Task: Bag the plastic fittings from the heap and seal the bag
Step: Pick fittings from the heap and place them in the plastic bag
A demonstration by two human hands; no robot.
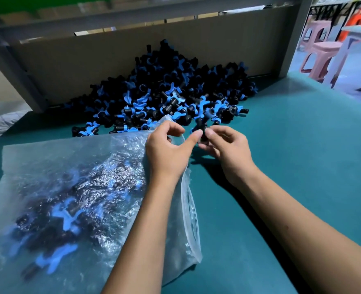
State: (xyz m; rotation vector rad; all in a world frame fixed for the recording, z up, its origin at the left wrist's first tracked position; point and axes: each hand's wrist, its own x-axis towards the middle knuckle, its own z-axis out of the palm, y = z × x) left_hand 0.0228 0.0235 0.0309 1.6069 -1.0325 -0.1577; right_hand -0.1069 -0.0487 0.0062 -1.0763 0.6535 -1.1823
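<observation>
Nearest to me, in the lower left of the frame, the clear zip bag (73,187) is lying on its side on the green table (292,166), already carrying a good load of black-and-blue fittings that are showing through the crinkled plastic. Its mouth is running up the right edge of the bag toward the middle of the frame.

At that mouth the left hand (167,149) is pinching the upper lip of the bag, fingers curled together on the film and lifting it so the opening is gaping. Just beside it, the right hand (224,145) is holding 1 fitting (199,129), its thumb and fingertips clamped on the black body while the blue wings are sticking up above them. The fitting is hovering right at the bag's opening, not yet inside as far as I can judge.

To do this well, I'd say the left hand should be keeping the lip raised and wide, and the right should be pushing the piece deep past the zip track, so nothing is snagging the seal later.

Beyond the hands, in the upper middle of the frame, the heap (171,90) is piling against a brown cardboard wall (111,60), with plenty left to bag. Pink stools (319,54) are standing at the far upper right.
</observation>
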